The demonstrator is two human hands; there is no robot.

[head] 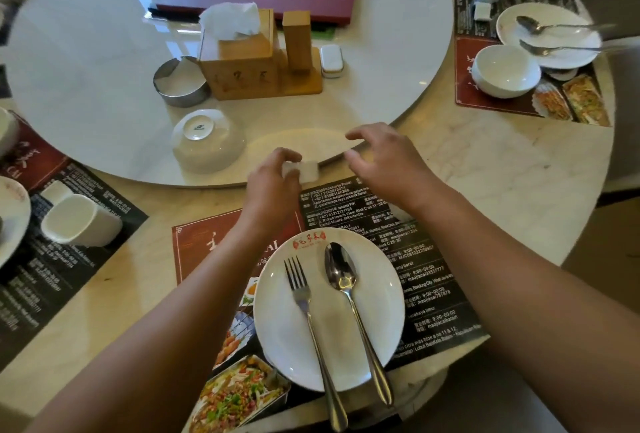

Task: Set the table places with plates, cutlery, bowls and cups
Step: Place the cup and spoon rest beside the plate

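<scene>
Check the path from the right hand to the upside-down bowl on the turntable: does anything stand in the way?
Yes. The left hand, holding a small white block, sits between the open right hand and the upturned bowl. Nothing else lies on that stretch of the turntable.

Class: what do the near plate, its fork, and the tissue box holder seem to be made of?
Plate: likely glazed ceramic, glossy white with a printed red logo. Fork: polished metal, probably stainless steel, showing bright reflections. Tissue box holder: looks like light wood or bamboo, matte with a tan grain.
</scene>
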